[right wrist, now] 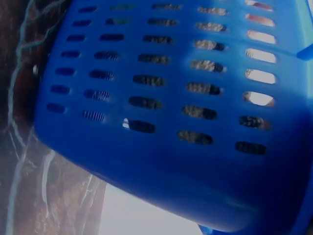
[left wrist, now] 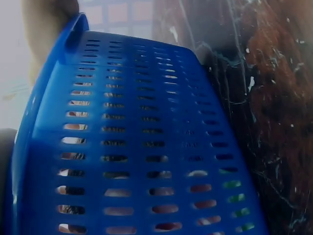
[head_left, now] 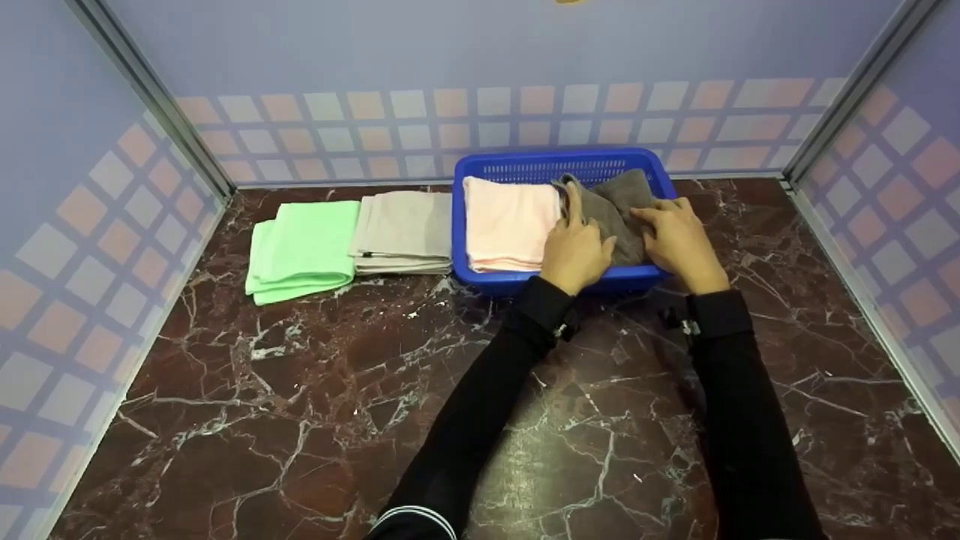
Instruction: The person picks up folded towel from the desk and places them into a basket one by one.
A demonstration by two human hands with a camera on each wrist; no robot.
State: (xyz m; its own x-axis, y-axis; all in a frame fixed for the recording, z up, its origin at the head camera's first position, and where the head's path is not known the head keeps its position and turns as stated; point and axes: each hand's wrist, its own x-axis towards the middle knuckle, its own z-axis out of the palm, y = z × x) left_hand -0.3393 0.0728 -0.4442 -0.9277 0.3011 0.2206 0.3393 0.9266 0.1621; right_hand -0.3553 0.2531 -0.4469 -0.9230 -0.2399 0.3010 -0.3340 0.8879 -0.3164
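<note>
In the head view, a blue plastic basket (head_left: 551, 281) with slotted sides holds a folded pale pink towel (head_left: 510, 221) on its left and a dark grey-brown towel (head_left: 626, 195) on its right. The grey-brown towel looks bunched and uneven. My left hand (head_left: 581, 251) rests on its left part, index finger stretched forward along the border with the pink towel. At the basket's right rim, my right hand (head_left: 679, 236) touches the same towel with its index finger and thumb spread. Both wrist views show mostly the slotted basket wall (left wrist: 132, 122), with grey cloth behind the slots.
Left of the basket lie a folded light grey towel (head_left: 405, 229) and a folded green towel (head_left: 307, 247), side by side. Everything stands on a dark red-brown marbled surface (head_left: 360, 405). Tiled-pattern panels (head_left: 375, 45) enclose the back and both sides.
</note>
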